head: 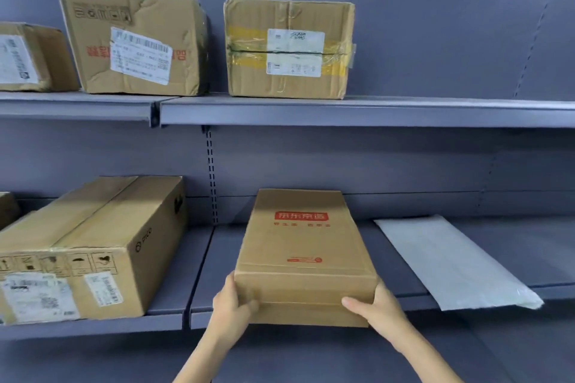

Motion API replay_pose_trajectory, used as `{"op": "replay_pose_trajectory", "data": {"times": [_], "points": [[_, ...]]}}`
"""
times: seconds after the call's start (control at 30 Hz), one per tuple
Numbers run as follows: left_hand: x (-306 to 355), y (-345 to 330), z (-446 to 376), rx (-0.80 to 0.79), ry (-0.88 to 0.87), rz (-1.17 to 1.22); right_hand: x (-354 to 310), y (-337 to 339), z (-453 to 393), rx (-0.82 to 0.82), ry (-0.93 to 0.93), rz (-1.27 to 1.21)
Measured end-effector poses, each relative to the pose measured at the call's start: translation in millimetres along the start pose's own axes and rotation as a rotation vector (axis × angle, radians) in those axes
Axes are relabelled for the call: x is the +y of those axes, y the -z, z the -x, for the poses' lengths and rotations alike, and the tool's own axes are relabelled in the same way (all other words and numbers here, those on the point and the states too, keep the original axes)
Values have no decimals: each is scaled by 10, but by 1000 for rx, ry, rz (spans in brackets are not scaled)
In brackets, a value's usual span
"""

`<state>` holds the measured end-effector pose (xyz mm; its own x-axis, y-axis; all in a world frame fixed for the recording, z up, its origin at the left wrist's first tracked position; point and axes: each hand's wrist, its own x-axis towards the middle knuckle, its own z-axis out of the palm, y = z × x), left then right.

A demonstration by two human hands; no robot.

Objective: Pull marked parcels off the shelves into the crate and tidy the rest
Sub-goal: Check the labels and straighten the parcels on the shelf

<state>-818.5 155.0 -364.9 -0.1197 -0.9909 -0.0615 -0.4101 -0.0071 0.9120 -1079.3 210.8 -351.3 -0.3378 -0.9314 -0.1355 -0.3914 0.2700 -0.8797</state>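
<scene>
Grey shelf (404, 261), flat box (306, 255) (red print), left hand (231, 301), right hand (378, 305) gripping near corners.

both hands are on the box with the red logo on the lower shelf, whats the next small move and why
Probably slide the box straight toward you. The left hand and right hand grip its near corners, its front end already overhangs the lower shelf, and neither the white mailer nor the big box touches it.

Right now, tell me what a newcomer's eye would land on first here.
First, the flat red-printed box at the front of the lower shelf, gripped at its near corners by the left hand and right hand. Next, the white mailer bag lying to its right, and the yellow-taped box above.
</scene>
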Motion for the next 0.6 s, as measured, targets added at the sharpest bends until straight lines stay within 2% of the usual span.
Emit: {"op": "replay_pose_trajectory", "data": {"times": [0.17,0.33,0.43,0.6], "points": [[243,154,115,40,-123,165,-80,25,70,74,110,-86],[733,539,198,129,-382,100,-326,2,207,142,180,-224],[1022,707,245,221,-542,1,-347,-153,356,35,140,-478],[1254,771,375,328,-715,-13,-223,-488,585,-325,-85,-1008]]}}
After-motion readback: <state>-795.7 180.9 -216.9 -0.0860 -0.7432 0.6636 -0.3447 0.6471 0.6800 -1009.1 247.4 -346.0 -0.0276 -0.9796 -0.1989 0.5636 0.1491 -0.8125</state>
